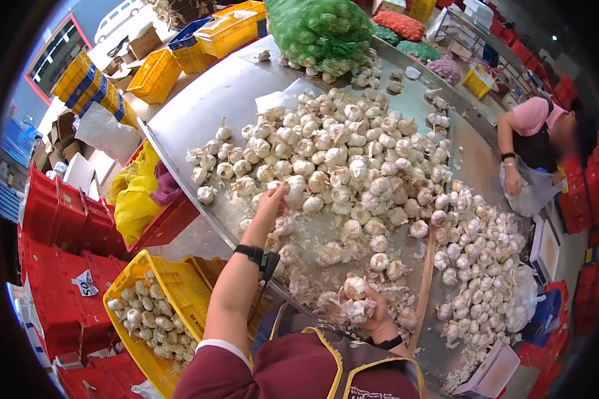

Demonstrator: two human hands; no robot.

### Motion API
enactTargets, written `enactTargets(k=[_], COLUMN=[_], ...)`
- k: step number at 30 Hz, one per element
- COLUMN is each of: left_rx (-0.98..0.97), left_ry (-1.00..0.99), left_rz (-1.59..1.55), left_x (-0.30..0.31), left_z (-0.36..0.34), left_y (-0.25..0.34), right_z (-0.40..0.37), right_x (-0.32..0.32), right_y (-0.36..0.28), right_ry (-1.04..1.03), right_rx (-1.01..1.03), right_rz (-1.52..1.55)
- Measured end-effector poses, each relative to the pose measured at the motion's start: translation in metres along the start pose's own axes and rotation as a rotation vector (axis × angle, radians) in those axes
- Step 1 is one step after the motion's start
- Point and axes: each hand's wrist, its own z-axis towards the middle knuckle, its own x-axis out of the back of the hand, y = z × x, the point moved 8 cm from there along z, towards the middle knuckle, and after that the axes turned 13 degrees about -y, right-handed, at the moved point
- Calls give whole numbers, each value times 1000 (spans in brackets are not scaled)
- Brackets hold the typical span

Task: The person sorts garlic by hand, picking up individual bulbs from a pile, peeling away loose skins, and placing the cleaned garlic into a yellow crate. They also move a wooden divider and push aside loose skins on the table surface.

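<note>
Stretched out over the big heap of garlic bulbs (pixel 339 156), my left hand (pixel 273 198) has its fingers closed at a garlic bulb (pixel 295 185) on the heap's near left side. My right hand (pixel 378 311) is close in front of my body, its fingers curled round a whitish garlic bulb (pixel 355 287). More bulbs and loose papery skins (pixel 326 292) lie beside and under that hand on the metal table (pixel 199 126). A wooden strip (pixel 424 286) runs along the table to the right of my right hand.
Left of me stands a yellow crate (pixel 123 282) with garlic bulbs in it, near stacked red crates (pixel 66 292). A green net sack (pixel 319 33) of garlic rests at the table's far end. Across the strip lies another heap (pixel 479 259); a person (pixel 532 126) holds a plastic bag there.
</note>
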Motion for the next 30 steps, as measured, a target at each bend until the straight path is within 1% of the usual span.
enactTargets(k=[1, 2, 4, 5, 7, 8, 10, 11, 13, 15, 18, 20, 22, 24, 26, 28, 29, 30], left_rx=[41, 34, -77, -84, -155, -160, -207, -224, -238, -247, -285, -301, -283, -273, -238, -211, -192, -134], left_ry=[-64, -50, -317, -301, -436, -428, -467, -566, -547, -531, -607, -583, -589, -608, -623, -657, -698, -642], left_rz=[-143, -147, -468, -474, -682, -684, -855, -795, -786, -776, -707, -571, -548, -498, -481, -402, -400, -297], left_x=[3, 1, -46, -53, -74, -74, -76, -79, -79, -80, -90, -97, -107, -113, -119, -127, -134, -134], left_z=[1, -13, -56, -72, -96, -99, -104, -109, -109, -112, -124, -135, -144, -148, -152, -153, -156, -156], left_y=[-16, -10, 26, 35, 54, 51, 51, 54, 50, 49, 56, 60, 62, 60, 54, 42, 36, 25], right_z=[3, 8, 15, 18, 24, 26, 27, 27, 24, 19, 14, 11, 11, 12, 10, 10, 10, 12], right_x=[0, -3, -5, -4, -6, -10, -15, -15, -13, -10, -8, -11, -15, -25, -19, -11, -12, -13], right_y=[0, 1, 3, 5, 10, 11, 14, 16, 17, 21, 21, 22, 22, 25, 23, 25, 27, 29], right_ry=[-4, -17, -28, -32, -37, -35, -33, -16, 0, 1, 5, -2, -10, -133, -115, -111, -76, -92], right_rx=[-14, -45, -95, -120, -157, -149, -141, -138, -131, -147, -114, -117, -115, -175, -133, -150, -150, -181], right_rz=[0, -11, -22, -39, -56, -74, -96, -108, -124, -77, -52, -46, -37, 10, -32, -70, -81, -60])
